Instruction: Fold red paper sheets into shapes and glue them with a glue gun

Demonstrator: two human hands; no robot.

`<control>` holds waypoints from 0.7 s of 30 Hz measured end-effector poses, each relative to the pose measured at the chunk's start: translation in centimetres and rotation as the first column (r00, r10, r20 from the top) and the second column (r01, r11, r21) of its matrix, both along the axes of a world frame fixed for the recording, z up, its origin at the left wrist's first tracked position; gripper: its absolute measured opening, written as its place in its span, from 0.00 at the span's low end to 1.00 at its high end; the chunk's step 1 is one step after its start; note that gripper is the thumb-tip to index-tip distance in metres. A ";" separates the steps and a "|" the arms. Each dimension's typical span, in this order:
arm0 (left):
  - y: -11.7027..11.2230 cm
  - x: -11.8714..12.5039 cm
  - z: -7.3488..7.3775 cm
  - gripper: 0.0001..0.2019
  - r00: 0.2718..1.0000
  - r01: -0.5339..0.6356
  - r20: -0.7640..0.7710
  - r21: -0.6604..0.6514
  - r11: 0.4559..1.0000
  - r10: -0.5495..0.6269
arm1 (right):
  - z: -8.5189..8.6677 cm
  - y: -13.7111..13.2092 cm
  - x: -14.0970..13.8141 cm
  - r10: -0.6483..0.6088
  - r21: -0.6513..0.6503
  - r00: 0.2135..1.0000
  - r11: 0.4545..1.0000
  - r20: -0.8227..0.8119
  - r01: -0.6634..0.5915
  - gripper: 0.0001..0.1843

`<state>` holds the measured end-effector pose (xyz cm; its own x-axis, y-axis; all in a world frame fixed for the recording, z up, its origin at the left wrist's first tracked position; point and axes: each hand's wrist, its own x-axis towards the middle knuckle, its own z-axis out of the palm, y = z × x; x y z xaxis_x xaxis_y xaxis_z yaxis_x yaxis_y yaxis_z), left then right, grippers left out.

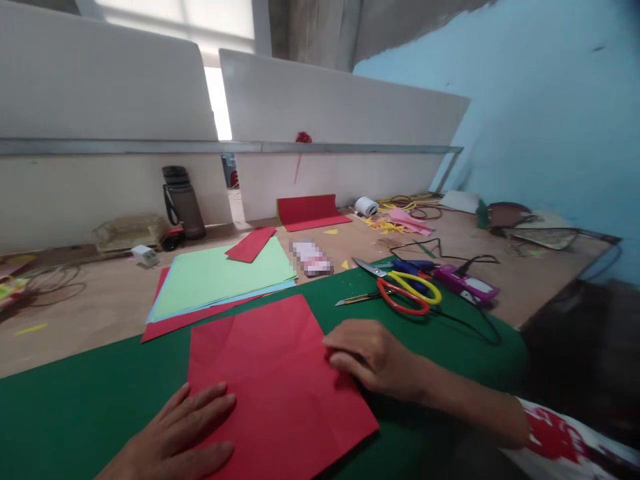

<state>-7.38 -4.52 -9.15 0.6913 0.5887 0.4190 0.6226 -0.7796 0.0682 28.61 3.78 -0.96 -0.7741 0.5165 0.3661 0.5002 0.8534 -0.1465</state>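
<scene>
A creased sheet of red paper [275, 380] lies on the green mat [90, 400] in front of me. My left hand [180, 433] rests on its left edge, fingers stretched out and spread. At the right edge of the sheet, my right hand [373, 357] is closed, thumb and fingers pinching the paper's edge. Scissors with red and yellow handles [405, 297] lie beyond my right hand, next to a craft knife [357, 299] with its blade pointing left.
Behind the sheet is a stack of green, blue and red paper [225, 273], topped by a red strip [253, 245]. A dark bottle [184, 203] stands at the back left. A purple power strip [465, 285] with black cable lies at the right. Yellow scraps [385, 223] lie farther back.
</scene>
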 end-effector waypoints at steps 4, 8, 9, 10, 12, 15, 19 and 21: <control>0.6 1.3 0.5 0.23 0.999 0.031 -0.010 -0.013 0.999 -0.032 | 1.2 2.4 3.3 -0.581 0.224 0.783 0.812 0.224 0.539 0.14; 0.8 3.0 2.3 0.23 0.996 0.085 0.006 -0.093 0.992 -0.085 | 2.1 4.5 6.4 -0.840 0.303 0.426 0.525 0.336 0.796 0.17; 0.8 3.3 2.7 0.22 0.996 0.087 0.013 -0.106 0.991 -0.086 | 2.1 4.9 7.0 -0.850 0.289 0.398 0.500 0.346 0.816 0.17; 0.8 3.5 3.1 0.22 0.996 0.084 0.018 -0.116 0.990 -0.082 | 2.0 5.3 7.4 -0.851 0.272 0.387 0.490 0.356 0.828 0.17; 0.7 3.8 3.7 0.22 0.998 0.065 0.014 -0.130 0.989 -0.064 | 1.7 6.0 8.0 -0.841 0.235 0.381 0.488 0.383 0.841 0.15; 0.6 3.7 4.1 0.24 0.998 0.052 -0.013 -0.132 0.990 -0.055 | 1.6 6.6 8.6 -0.816 0.189 0.408 0.513 0.409 0.837 0.16; 0.6 3.4 4.0 0.26 0.994 0.084 -0.056 -0.104 0.991 -0.090 | 1.6 6.6 8.8 -0.823 0.165 0.428 0.513 0.374 0.842 0.20; 0.6 3.5 4.0 0.26 0.994 0.085 -0.070 -0.073 0.994 -0.090 | 1.5 6.2 8.6 -0.838 0.165 0.435 0.505 0.330 0.847 0.21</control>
